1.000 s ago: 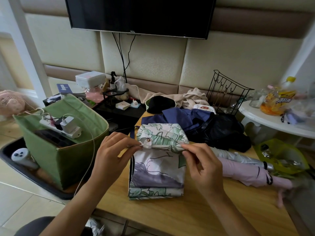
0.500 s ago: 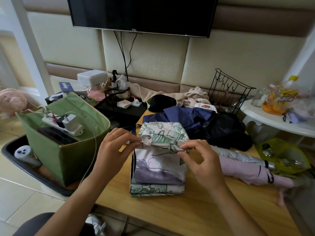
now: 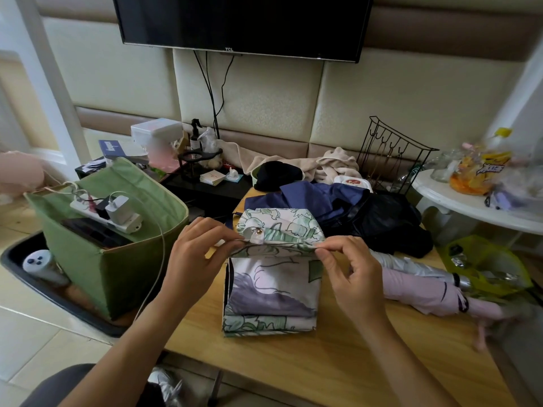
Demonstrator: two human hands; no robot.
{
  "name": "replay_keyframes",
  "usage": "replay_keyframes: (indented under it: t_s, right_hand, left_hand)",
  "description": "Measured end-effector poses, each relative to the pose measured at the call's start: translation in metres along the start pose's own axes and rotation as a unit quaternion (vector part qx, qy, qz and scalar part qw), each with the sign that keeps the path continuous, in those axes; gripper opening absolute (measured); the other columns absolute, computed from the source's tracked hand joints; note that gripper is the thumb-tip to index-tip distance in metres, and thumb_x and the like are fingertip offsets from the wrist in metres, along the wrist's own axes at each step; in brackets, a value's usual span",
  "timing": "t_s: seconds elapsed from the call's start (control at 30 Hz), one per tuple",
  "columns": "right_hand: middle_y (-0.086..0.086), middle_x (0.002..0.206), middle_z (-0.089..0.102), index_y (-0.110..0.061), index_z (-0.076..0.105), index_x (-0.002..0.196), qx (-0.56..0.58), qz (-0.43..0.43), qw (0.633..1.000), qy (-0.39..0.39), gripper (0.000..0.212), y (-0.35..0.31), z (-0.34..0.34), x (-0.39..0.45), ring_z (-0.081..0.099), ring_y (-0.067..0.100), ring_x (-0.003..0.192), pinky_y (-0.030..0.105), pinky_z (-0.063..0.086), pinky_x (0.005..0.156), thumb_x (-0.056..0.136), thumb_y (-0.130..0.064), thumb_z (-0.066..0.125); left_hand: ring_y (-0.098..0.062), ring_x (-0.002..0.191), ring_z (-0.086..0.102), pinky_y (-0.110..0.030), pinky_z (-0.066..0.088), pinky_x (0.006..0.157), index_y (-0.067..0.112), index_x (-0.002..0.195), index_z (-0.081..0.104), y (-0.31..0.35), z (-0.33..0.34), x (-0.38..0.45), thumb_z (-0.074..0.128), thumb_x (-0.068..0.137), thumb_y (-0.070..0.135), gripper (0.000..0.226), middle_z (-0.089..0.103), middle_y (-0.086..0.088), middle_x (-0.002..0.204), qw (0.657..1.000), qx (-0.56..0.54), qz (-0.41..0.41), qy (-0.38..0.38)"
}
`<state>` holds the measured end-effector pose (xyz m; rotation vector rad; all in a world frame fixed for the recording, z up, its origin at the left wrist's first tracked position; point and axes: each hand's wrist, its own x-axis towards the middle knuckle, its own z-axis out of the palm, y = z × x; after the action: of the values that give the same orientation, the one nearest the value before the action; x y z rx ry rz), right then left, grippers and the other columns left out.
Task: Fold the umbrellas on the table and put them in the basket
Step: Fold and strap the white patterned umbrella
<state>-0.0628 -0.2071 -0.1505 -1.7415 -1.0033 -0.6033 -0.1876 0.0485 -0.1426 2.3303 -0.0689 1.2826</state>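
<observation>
A flat-folded umbrella (image 3: 271,286) with a green and purple print lies in the middle of the wooden table (image 3: 338,368). My left hand (image 3: 197,254) pinches its strap by the snap button at the left end of the fold. My right hand (image 3: 349,277) pinches the same folded edge at its right end. A pink folded umbrella (image 3: 423,289) lies to the right, with a silver one behind it. A navy umbrella (image 3: 317,195) and a black one (image 3: 388,221) lie crumpled at the back. The green fabric basket (image 3: 117,274) stands left of the table.
A power strip with chargers (image 3: 111,212) and a cable lie inside the basket, which sits in a black tray (image 3: 17,254). A wire rack (image 3: 390,160), towels and a black cap are at the back. A white side table (image 3: 470,201) with bottles stands right. A yellow-green bag (image 3: 484,262) lies nearby.
Both hands stay on the printed umbrella's folded edge. My right hand's fingers have shifted a little along the fold, and the camera has tilted slightly.
</observation>
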Motion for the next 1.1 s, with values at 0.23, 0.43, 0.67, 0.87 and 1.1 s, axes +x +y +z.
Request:
replay_keyframes:
  t_s: [0.23, 0.43, 0.67, 0.87, 1.1]
  right_hand:
    - [-0.018, 0.098, 0.068, -0.018, 0.072, 0.096, -0.006, -0.012, 0.999, -0.041, 0.020, 0.004, 0.003, -0.001, 0.066, 0.011, 0.097, 0.038, 0.055, 0.082, 0.085, -0.005, 0.083]
    - [-0.013, 0.111, 0.074, -0.013, 0.070, 0.099, 0.042, 0.013, 0.997, -0.058, 0.009, 0.004, 0.003, -0.003, 0.070, 0.010, 0.111, 0.040, 0.058, 0.093, 0.093, -0.006, 0.073]
    - [-0.016, 0.101, 0.071, -0.019, 0.070, 0.101, 0.013, 0.000, 0.996, -0.092, 0.008, 0.008, 0.004, -0.006, 0.070, 0.016, 0.097, 0.042, 0.057, 0.078, 0.099, -0.025, 0.065]
    - [-0.017, 0.094, 0.068, -0.022, 0.069, 0.097, 0.000, 0.002, 0.994, -0.109, 0.003, 0.003, 0.005, -0.008, 0.067, 0.012, 0.092, 0.034, 0.055, 0.077, 0.097, -0.020, 0.067]
    - [-0.017, 0.093, 0.067, -0.021, 0.067, 0.097, -0.003, 0.016, 0.994, -0.107, 0.008, 0.003, 0.003, -0.010, 0.067, 0.012, 0.089, 0.036, 0.055, 0.073, 0.097, -0.014, 0.070]
  left_hand:
    - [-0.018, 0.087, 0.061, -0.036, 0.049, 0.075, 0.013, 0.092, 0.078, 0.004, -0.010, 0.002, 0.077, 0.088, 0.018, 0.006, 0.065, 0.007, 0.093, 1.000, -0.016, 0.008, -0.009]
    - [-0.017, 0.088, 0.065, -0.032, 0.051, 0.076, 0.026, 0.088, 0.078, -0.004, -0.024, 0.003, 0.085, 0.081, 0.024, 0.010, 0.065, 0.011, 0.093, 0.994, -0.062, -0.026, -0.089]
    - [-0.007, 0.085, 0.066, -0.020, 0.048, 0.074, 0.026, 0.090, 0.079, 0.001, -0.020, -0.003, 0.039, 0.100, 0.065, 0.057, 0.072, 0.009, 0.087, 0.915, -0.192, -0.233, -0.269]
    - [-0.018, 0.075, 0.055, -0.028, 0.042, 0.071, 0.016, 0.087, 0.078, 0.020, -0.002, -0.003, 0.076, 0.087, 0.043, 0.027, 0.059, -0.019, 0.079, 0.868, -0.298, -0.325, -0.229]
    - [-0.004, 0.071, 0.062, -0.014, 0.047, 0.070, -0.003, 0.088, 0.069, 0.027, 0.001, -0.002, 0.069, 0.088, 0.018, 0.022, 0.068, 0.005, 0.072, 0.839, -0.399, -0.340, -0.145]
